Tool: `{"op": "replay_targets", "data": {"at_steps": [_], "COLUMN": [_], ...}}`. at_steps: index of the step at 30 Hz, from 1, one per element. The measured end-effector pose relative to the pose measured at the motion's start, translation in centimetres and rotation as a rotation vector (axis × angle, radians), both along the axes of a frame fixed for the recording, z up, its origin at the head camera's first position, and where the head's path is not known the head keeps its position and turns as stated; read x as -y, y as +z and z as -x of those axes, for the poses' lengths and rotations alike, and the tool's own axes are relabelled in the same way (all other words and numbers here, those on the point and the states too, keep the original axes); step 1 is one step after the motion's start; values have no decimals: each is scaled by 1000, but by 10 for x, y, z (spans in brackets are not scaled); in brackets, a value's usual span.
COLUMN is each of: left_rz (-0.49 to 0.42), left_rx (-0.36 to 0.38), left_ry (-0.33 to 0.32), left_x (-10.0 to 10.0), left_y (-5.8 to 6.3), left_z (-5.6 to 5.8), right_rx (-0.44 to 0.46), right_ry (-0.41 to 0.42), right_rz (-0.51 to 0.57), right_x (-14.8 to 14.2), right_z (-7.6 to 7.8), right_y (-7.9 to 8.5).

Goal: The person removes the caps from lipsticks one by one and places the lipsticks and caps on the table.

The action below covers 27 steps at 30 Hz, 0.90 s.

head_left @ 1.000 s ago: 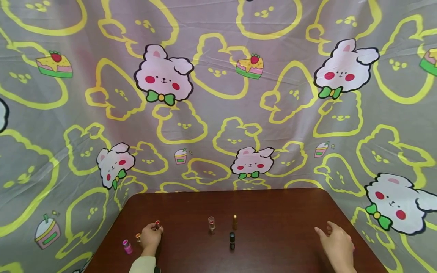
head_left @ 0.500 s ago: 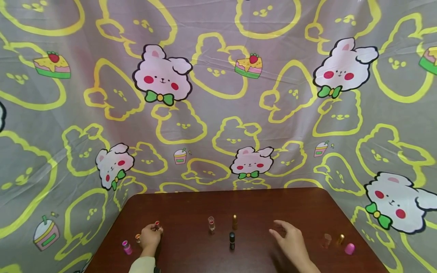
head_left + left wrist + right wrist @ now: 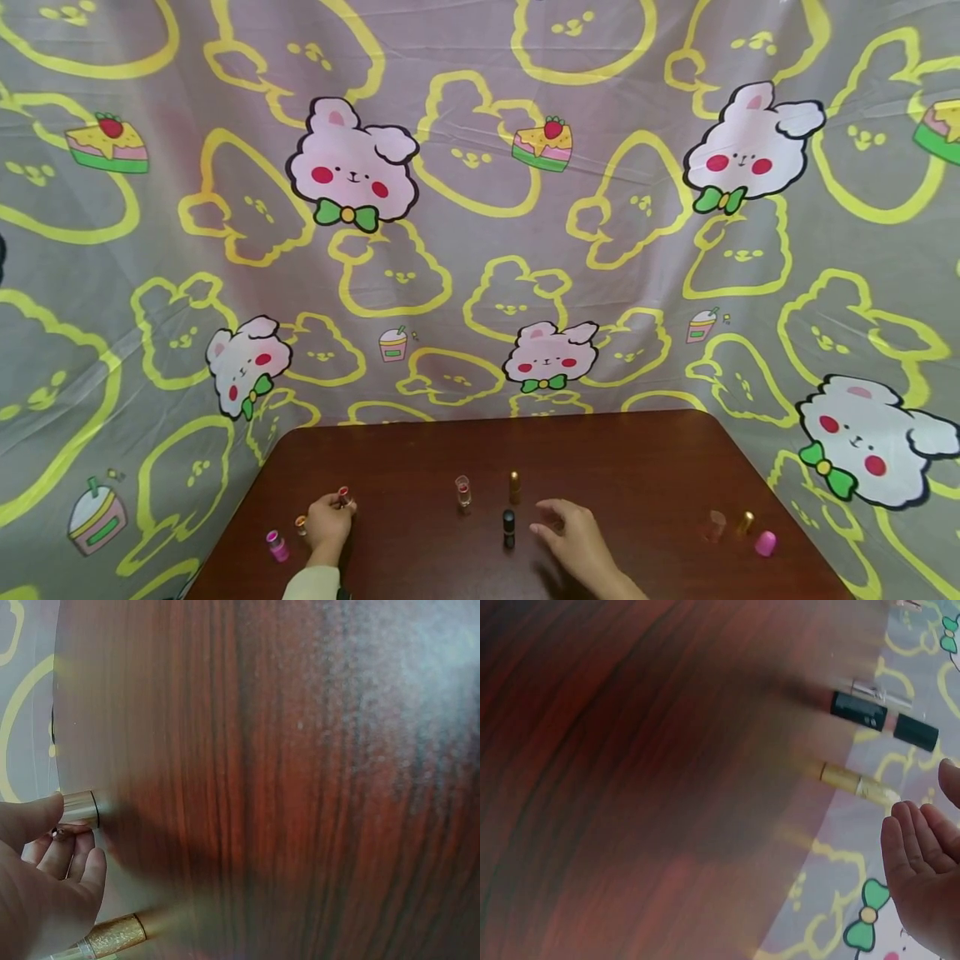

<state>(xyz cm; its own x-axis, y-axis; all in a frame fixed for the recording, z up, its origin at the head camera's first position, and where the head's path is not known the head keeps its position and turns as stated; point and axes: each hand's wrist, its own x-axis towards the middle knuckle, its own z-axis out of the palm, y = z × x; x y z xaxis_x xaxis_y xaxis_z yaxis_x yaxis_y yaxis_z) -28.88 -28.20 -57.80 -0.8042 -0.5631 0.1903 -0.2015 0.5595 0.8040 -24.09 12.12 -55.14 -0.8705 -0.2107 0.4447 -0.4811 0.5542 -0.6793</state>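
Leftmost of the two hands, the left hand [image 3: 327, 523] pinched a metallic red-tipped lipstick [image 3: 345, 494] between thumb and fingers at the left part of the brown table [image 3: 615, 450]; whether its base touched the wood could not be told. Just beside that hand stood an orange-tipped lipstick [image 3: 302, 525], partly covered by it in the head view, and farther left a magenta lipstick [image 3: 277, 546]. In the left wrist view, a gold glittered tube [image 3: 118, 935] appeared below the fingers.

The right hand [image 3: 577, 537] held nothing: its fingers were extended, lightly bent, with the thumb apart from them. It was near a black tube [image 3: 509, 529], which stood upright to its left without contact. Behind the black tube stood a slim gold tube [image 3: 514, 487], and to the left of both was a clear-cased lipstick [image 3: 464, 496] with a red tip.

Toward the right edge, well apart from the hands, a clear cap [image 3: 715, 527], a gold cap [image 3: 746, 523] and a pink cap [image 3: 766, 544] formed a short row. A grey curtain [image 3: 465, 42] printed with white rabbits and yellow outlines enclosed the table.
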Motion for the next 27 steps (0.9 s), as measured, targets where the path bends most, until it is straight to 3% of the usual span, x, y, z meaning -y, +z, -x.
{"op": "replay_targets", "data": {"at_steps": [11,27], "left_rz": [-10,5], "left_rx": [30,21], "left_ry": [-17,-12], "left_x": [0,-2], "left_y": [2,3], "left_z": [0,-2], "right_rx": [67,29], "right_ry": [98,58], "right_rz": [24,41], "right_x": [26,43], "right_z": [7,16], "right_y": [-6,-14]}}
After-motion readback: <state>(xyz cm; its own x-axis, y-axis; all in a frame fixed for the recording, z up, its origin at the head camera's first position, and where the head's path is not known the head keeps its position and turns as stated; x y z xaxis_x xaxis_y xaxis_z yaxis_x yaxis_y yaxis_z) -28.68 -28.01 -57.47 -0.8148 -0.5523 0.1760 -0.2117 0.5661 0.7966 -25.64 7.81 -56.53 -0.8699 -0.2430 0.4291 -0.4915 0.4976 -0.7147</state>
